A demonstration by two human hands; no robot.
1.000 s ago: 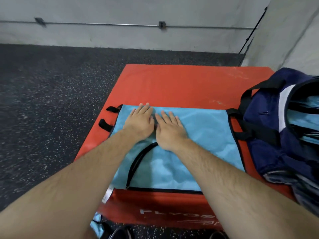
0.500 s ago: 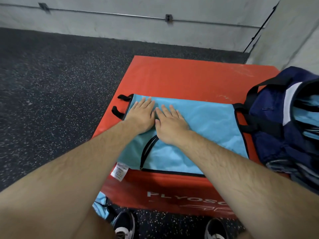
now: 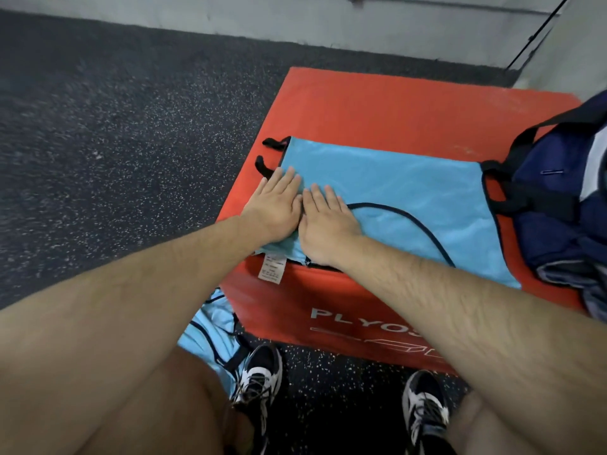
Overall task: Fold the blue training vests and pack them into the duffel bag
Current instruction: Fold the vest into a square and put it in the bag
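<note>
A light blue training vest [image 3: 410, 188] with black trim lies flat on the red plyo box [image 3: 377, 106]. My left hand [image 3: 274, 205] and my right hand [image 3: 323, 218] press flat, side by side, on the vest's left end near the box's front edge. A white label [image 3: 272, 269] hangs over that edge. The navy duffel bag [image 3: 558, 205] sits on the box's right side, touching the vest's right edge. More blue vest fabric [image 3: 210, 336] lies on the floor by my left shoe.
The red box stands on dark speckled rubber floor [image 3: 115, 142], near a grey wall [image 3: 295, 24] behind it and a corner at the right. My two shoes [image 3: 259, 379] are on the floor in front of the box.
Both hands have slid together toward the vest's left end and the box's front edge, staying flat. The camera has tilted down, bringing my shoes and the floor vest into view.
</note>
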